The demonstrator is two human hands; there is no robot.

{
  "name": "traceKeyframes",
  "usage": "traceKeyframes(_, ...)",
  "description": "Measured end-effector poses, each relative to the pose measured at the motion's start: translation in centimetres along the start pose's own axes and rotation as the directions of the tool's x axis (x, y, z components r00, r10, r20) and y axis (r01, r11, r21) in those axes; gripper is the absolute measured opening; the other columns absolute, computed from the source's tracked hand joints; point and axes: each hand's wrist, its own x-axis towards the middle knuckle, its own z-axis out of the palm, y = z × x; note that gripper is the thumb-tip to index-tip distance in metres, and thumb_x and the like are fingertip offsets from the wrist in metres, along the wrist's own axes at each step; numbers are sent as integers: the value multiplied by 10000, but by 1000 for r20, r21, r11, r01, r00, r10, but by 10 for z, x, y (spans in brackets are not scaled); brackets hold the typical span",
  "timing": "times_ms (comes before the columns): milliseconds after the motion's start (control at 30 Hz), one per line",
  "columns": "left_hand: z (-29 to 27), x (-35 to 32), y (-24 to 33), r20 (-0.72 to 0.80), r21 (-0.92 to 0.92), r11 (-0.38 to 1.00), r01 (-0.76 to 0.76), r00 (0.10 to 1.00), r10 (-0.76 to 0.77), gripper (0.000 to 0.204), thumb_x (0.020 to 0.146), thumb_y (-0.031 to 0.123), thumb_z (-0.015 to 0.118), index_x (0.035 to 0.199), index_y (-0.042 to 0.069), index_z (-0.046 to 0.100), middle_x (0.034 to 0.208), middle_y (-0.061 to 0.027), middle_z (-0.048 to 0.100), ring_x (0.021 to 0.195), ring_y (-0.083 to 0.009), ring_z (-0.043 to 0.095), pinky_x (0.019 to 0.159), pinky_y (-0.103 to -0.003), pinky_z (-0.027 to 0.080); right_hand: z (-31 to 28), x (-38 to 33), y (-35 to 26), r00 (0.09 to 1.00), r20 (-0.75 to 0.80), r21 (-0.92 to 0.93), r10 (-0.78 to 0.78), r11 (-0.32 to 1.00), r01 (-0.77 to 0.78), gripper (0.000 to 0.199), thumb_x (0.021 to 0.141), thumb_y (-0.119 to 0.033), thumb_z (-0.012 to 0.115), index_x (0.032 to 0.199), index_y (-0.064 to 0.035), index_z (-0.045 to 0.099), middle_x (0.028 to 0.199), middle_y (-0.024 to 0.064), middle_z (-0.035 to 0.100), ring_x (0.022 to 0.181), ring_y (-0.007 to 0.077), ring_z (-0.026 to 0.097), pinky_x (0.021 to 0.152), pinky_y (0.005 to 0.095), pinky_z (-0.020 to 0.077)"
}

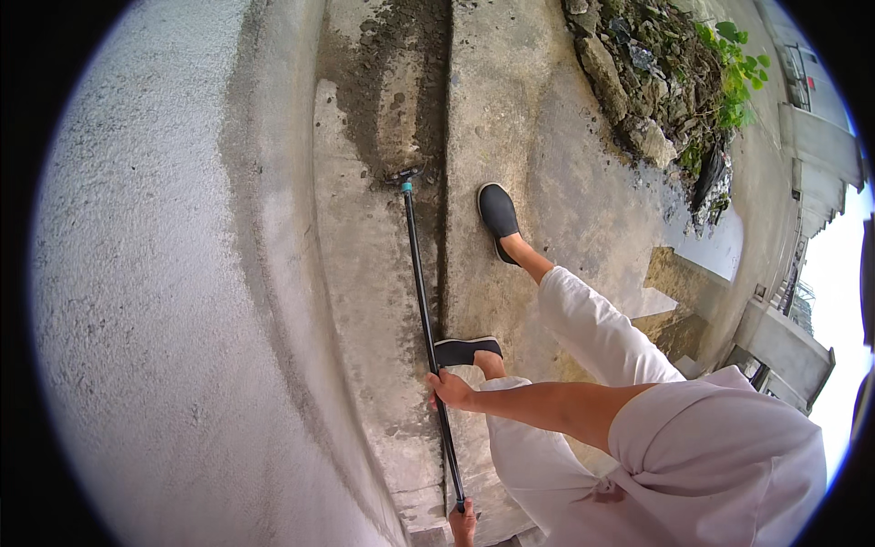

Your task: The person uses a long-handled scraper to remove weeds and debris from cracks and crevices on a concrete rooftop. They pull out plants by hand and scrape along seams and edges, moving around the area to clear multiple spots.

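The long black pole (pixel 424 301) is running from the lower edge of the view up to a small brush-like head (pixel 404 175), which is resting on the concrete channel (pixel 383 109) beside the rough grey wall (pixel 137 273). The head is sitting at the lower edge of a dark, damp, soiled patch (pixel 401 55). Judging from this, the paler concrete nearer the person is appearing cleaner, while the dark patch beyond the head is remaining to be worked.

The right hand (pixel 449 390) is gripping the pole at about mid-length, fingers closed around it. The left hand (pixel 463 524) is closing on the pole's near end at the bottom edge.

Two black shoes (pixel 499 217) are standing on the concrete step (pixel 547 164) just right of the pole. Rubble and green plants (pixel 693 82) are lying at the step's far right edge.
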Motion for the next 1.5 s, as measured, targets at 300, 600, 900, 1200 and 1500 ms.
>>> traceKeyframes(300,28,22,63,-198,118,989,-92,974,114,526,822,534,603,765,11,605,571,-108,542,529,-254,499,542,-384,414,-37,30,-24,999,-36,13,23,1000,-22,478,969,-438,291,948,29,387,708,129,645,623,223,643,572,339,504)
traceKeyframes(600,-14,84,104,-73,93,987,-128,988,135,511,807,550,604,775,41,634,606,-124,580,565,-303,551,563,-401,429,-76,69,-91,999,-28,-169,-43,985,38,459,950,-414,385,967,34,488,789,116,679,616,222,654,557,293,545)
traceKeyframes(900,26,-32,117,-119,-34,986,-163,980,158,439,872,432,592,740,20,517,510,-30,464,443,-138,442,434,-316,378,-67,-13,-100,994,-63,-118,-84,990,76,442,971,-389,375,1080,39,397,682,77,608,582,174,595,497,296,497)
traceKeyframes(1200,58,-205,380,427,-726,682,94,838,339,185,968,169,446,1044,1,429,723,-84,533,564,-140,543,564,-284,474,-125,-135,-229,967,-133,243,-216,939,243,460,969,-315,394,1308,-15,309,730,53,479,501,119,485,402,273,431)
traceKeyframes(1500,67,-267,476,374,-668,735,-120,799,471,335,987,231,418,1221,-6,452,933,-122,609,876,-187,615,798,-303,498,-316,-268,-392,985,136,-703,107,711,20,492,978,-283,345,1412,-69,254,654,32,454,476,118,459,417,276,421)
